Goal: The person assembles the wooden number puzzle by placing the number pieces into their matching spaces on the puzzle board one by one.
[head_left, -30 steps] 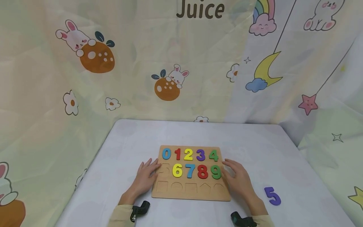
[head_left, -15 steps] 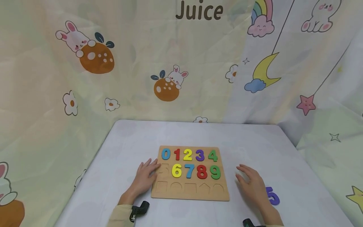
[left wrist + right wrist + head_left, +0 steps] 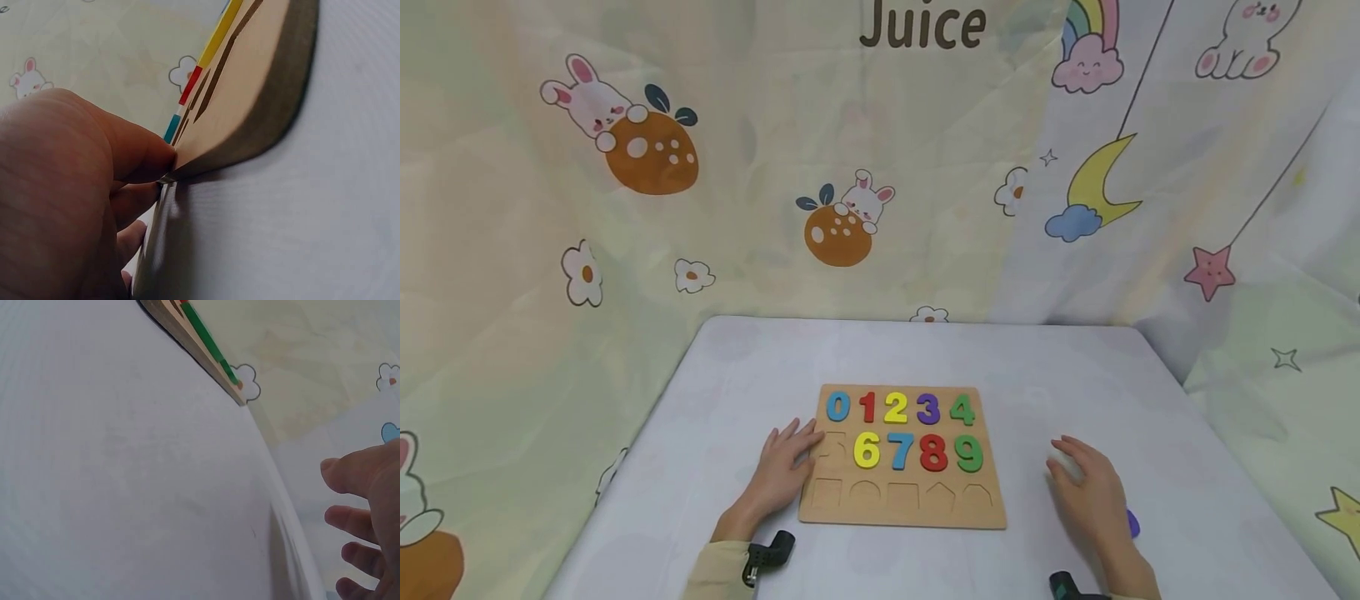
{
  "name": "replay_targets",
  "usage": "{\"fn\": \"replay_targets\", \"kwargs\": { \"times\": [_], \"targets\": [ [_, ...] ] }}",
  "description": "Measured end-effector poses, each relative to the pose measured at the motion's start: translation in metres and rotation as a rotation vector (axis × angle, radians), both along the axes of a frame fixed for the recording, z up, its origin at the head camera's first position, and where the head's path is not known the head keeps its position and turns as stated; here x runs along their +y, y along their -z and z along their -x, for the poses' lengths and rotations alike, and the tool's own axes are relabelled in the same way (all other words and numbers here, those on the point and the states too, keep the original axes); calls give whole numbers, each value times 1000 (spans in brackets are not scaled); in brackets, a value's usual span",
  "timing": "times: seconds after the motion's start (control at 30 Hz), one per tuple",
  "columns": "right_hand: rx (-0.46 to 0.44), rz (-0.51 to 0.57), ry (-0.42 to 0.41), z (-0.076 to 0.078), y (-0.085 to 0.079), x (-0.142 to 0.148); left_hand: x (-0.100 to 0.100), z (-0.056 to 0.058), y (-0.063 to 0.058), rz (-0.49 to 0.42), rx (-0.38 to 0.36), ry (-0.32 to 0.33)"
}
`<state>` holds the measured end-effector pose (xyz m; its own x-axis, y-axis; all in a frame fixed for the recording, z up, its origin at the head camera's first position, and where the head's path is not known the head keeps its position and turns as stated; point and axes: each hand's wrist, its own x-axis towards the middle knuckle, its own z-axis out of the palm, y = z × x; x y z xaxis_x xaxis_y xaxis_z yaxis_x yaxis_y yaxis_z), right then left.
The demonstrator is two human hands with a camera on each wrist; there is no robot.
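A wooden number puzzle board (image 3: 850, 517) lies on the table, with colored digits filling most of its upper two rows. My left hand (image 3: 778, 467) is at the board's left edge. In the left wrist view, the thumb (image 3: 140, 150) and forefinger of that hand touch the board's edge (image 3: 250, 147). To the right of the board, over the table, my right hand (image 3: 1092, 492) has its fingers loosely bent and holds nothing. Only a sliver of the purple number 5 (image 3: 1133, 523) shows beside the right wrist; the hand hides the rest of it.
The white table (image 3: 925, 350) surrounds the board, with a patterned cloth (image 3: 737, 125) hanging behind it. One recess (image 3: 833, 446) left of the yellow 6 (image 3: 867, 451) holds no digit, and a row of outlined recesses (image 3: 902, 497) runs along the board's front.
My right hand has left the board's right edge and moved rightward, covering most of the purple 5. The left hand stays at the board's left edge.
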<state>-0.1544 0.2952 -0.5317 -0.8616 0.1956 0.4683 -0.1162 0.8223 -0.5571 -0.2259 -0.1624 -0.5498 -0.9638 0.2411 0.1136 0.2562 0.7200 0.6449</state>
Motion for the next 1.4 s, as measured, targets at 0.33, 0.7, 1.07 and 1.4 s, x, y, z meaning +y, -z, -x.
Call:
{"fn": "replay_targets", "kwargs": {
  "times": [0.33, 0.7, 1.07, 1.4],
  "targets": [
    [-206, 41, 359, -5, -5, 13, 0, 0, 1, -1, -3, -1],
    [-363, 31, 491, -9, -4, 26, -1, 0, 2, 2, 5, 6],
    [-514, 60, 541, -12, -2, 33, 0, 1, 2, 6, 0, -2],
    [-534, 83, 505, -15, 1, 29, 0, 2, 3, 7, -7, -4]
  ]
}}
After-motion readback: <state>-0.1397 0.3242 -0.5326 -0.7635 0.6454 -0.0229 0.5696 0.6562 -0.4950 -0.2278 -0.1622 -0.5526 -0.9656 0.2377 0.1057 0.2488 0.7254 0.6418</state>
